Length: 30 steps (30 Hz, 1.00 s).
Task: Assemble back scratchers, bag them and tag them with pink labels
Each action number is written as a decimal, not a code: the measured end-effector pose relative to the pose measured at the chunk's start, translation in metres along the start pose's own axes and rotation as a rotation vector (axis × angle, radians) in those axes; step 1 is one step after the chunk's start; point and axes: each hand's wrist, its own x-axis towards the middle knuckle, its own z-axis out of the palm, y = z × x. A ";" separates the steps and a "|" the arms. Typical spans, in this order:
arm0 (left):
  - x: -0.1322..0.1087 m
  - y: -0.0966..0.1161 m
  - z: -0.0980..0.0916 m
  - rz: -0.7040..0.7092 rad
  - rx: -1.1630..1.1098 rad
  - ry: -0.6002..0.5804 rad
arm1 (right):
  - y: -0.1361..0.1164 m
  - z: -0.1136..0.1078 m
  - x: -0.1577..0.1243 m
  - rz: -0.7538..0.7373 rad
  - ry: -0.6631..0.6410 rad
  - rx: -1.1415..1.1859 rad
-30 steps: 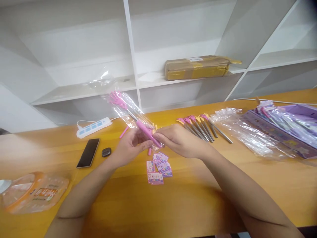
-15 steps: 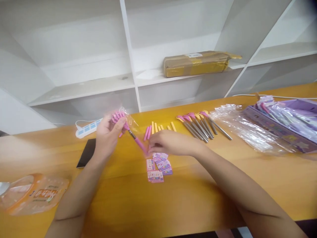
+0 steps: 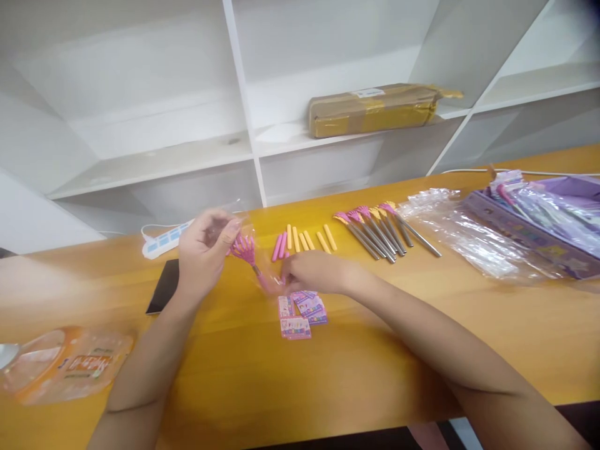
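A pink back scratcher with a hand-shaped head slants between my two hands, inside a clear plastic sleeve. My left hand pinches the sleeve just beyond the scratcher's head. At the other end, the closed fingers of my right hand are at the pink handle, which is blurred there; the exact grip is hidden. Just below my right hand lie several small printed cards in pink and purple. Behind it are loose pink tubes and yellow tubes.
To the right lie several back scratchers with bare metal rods, clear plastic sleeves and a purple box of packed items. At left are a power strip, a black phone-like slab and a flattened orange-clear pack. A taped carton sits on the shelf.
The back scratcher's head has shifted right and down, out of my left fingers, which now pinch the sleeve. My right hand stays near the handle end. The view has tilted slightly.
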 end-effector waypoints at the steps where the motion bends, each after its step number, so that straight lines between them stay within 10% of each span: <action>1: 0.000 0.000 0.000 -0.006 -0.001 0.000 | 0.001 -0.003 -0.001 0.080 -0.042 -0.042; 9: -0.001 0.001 0.001 -0.025 -0.018 -0.049 | 0.005 -0.001 0.014 0.285 -0.358 -0.206; 30: -0.001 0.009 -0.005 -0.018 -0.111 -0.091 | 0.012 -0.015 -0.019 0.244 -0.068 -0.199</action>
